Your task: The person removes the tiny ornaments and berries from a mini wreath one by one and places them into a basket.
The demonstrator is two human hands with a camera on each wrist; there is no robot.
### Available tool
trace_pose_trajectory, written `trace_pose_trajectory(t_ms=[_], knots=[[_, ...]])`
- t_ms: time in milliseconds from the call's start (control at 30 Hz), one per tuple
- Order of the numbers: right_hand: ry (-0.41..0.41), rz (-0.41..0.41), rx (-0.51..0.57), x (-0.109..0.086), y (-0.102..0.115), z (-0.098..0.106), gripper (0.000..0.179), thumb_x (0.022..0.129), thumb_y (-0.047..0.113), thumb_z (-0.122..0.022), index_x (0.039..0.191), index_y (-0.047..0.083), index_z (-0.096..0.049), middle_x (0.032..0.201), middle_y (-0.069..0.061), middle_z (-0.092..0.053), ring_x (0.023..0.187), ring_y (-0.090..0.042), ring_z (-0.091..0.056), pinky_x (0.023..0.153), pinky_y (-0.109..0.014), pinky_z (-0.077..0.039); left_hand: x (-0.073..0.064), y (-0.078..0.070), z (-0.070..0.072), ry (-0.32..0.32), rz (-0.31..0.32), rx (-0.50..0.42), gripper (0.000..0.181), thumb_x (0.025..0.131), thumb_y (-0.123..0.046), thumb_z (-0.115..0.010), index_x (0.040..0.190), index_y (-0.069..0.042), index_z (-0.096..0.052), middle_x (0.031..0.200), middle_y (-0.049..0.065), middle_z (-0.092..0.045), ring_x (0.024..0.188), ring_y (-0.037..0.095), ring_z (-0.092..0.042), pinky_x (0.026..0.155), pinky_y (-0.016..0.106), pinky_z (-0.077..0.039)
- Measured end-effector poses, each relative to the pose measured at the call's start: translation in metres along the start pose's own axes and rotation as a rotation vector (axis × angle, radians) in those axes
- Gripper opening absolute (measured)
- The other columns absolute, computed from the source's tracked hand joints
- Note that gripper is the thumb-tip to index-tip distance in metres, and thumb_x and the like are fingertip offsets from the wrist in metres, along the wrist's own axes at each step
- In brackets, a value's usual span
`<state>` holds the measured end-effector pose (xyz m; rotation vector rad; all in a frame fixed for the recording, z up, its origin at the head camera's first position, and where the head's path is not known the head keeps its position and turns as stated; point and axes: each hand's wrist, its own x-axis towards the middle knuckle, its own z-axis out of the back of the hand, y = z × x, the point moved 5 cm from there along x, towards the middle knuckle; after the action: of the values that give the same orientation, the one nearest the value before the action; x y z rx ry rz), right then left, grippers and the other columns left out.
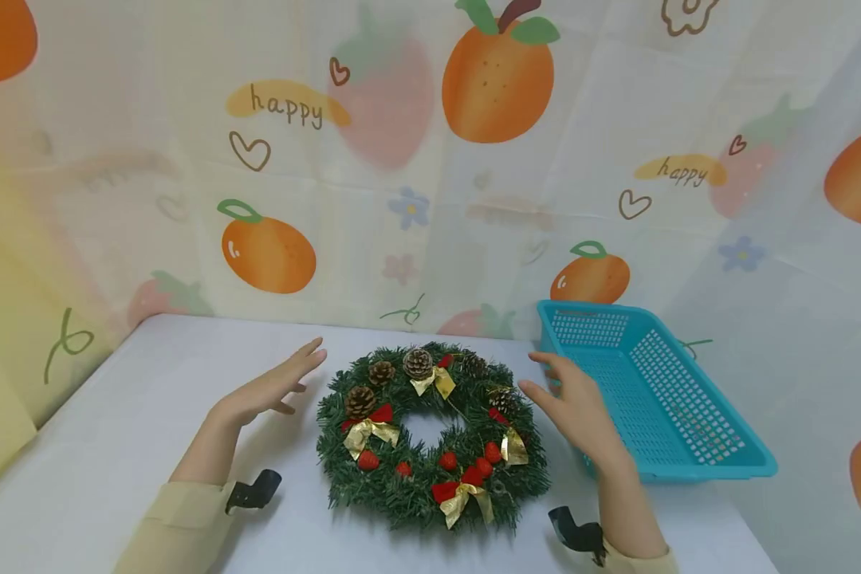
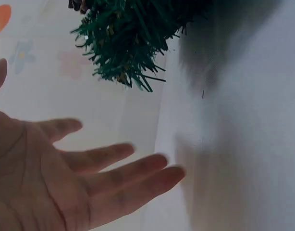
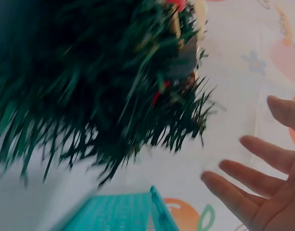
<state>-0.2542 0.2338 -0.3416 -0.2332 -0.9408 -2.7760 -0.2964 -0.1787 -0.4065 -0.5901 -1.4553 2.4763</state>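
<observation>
A green Christmas wreath (image 1: 430, 494) lies on the white table, trimmed with pine cones (image 1: 360, 402), gold-and-red bows (image 1: 465, 501) and red berries (image 1: 448, 460). To its left, my left hand (image 1: 276, 387) hovers with spread fingers, palm turned toward the wreath. My right hand (image 1: 577, 406) is at the wreath's upper right side, its fingers apart and holding nothing. In the left wrist view, a gap separates the left fingers (image 2: 123, 185) from the wreath's needles (image 2: 128, 57). The right wrist view likewise has the right fingers (image 3: 253, 180) apart from the greenery (image 3: 99, 91).
A blue plastic basket (image 1: 660, 399) stands on the right of the table, just behind my right hand. White cloth covers the tabletop (image 1: 100, 446). Behind it hangs a curtain (image 1: 430, 199) printed with oranges and strawberries. Each wrist carries a black camera mount (image 1: 253, 489).
</observation>
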Motion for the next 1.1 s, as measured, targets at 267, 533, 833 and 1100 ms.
trace_pose_trajectory(t_ms=[267,533,833,1100], knots=[[0.113,-0.070,0.140,0.012,-0.004,-0.009,0.052,0.097,0.043,-0.060,0.142,0.018,-0.052,0.145,-0.016,-0.054,0.126,-0.038,-0.058,0.096,-0.051,-0.052,0.018,0.011,-0.004,0.133,0.050,-0.244,0.074,0.100,-0.067,-0.021,0.161,-0.027,-0.008,0.158,0.031,-0.027,0.132,0.051,-0.049,0.088,0.049,-0.058],[0.144,-0.066,0.210,0.023,-0.009,-0.020,0.048,0.098,0.037,-0.061,0.140,0.015,-0.054,0.139,-0.017,-0.058,0.121,-0.036,-0.061,0.095,-0.047,-0.053,0.035,0.015,-0.016,0.254,0.102,-0.305,0.076,0.098,-0.070,-0.019,0.161,-0.027,-0.010,0.161,0.035,-0.006,0.143,0.061,-0.024,0.088,0.050,-0.056],[0.194,-0.083,0.244,0.028,-0.012,-0.030,0.047,0.097,0.029,-0.063,0.138,0.007,-0.054,0.135,-0.021,-0.058,0.118,-0.038,-0.061,0.094,-0.044,-0.053,0.043,0.022,-0.023,0.292,0.094,-0.350,0.078,0.100,-0.067,-0.016,0.161,-0.020,-0.003,0.162,0.033,-0.003,0.107,0.026,-0.049,0.083,0.042,-0.053],[0.252,-0.082,0.274,0.026,-0.014,-0.037,0.046,0.097,0.026,-0.064,0.134,0.002,-0.055,0.132,-0.024,-0.058,0.115,-0.038,-0.061,0.091,-0.040,-0.054,0.046,0.024,-0.026,0.304,-0.001,-0.406,0.068,0.106,-0.052,-0.024,0.160,-0.015,-0.007,0.160,0.030,-0.018,0.122,0.028,-0.054,0.083,0.038,-0.056]])
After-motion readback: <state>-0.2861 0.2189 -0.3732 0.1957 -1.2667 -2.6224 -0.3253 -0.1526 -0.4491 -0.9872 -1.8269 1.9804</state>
